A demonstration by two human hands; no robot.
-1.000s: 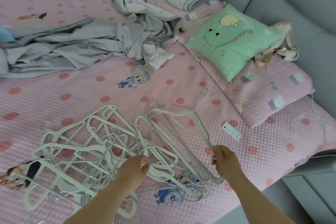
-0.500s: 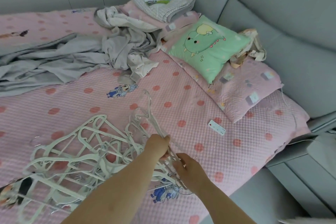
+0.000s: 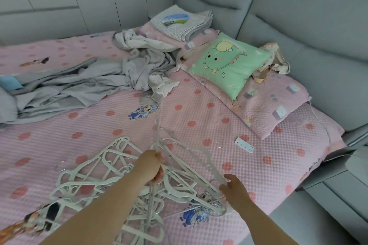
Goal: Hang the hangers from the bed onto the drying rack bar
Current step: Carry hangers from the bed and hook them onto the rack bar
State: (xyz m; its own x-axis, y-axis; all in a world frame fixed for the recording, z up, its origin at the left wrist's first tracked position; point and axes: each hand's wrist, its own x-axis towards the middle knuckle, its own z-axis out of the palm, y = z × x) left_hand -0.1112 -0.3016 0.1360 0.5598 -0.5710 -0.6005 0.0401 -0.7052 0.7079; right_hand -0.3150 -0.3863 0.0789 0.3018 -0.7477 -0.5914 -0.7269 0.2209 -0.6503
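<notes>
Two hands work in one tangle of white plastic hangers [image 3: 111,177] spread over the pink bed [image 3: 209,117]. The left hand [image 3: 152,166] is closed around a bunch of hanger necks and lifts them, the metal hooks blurring upward just beyond its knuckles. The right hand [image 3: 234,186] sits near it on the other side, fingers partly curled at the shoulder end of the raised bunch; whether it truly grips or only steadies the plastic, I cannot tell.

Most of the hangers lie flat, left of and below the left hand, their arms interlocked. The drying rack bar is not in view.

The step in hand appears to be freeing a bunch from the heap. To do it well, I judge the left hand should keep all hooks pointing one way and raise slowly, while the right hand slides along the shoulders and shakes loose any hanger caught beneath. A hard pull would likely drag the whole heap.

Beyond the right hand a small white remote [image 3: 244,145] lies apart. Farther off sit a green dinosaur cushion [image 3: 227,63] and crumpled grey laundry [image 3: 83,83].
</notes>
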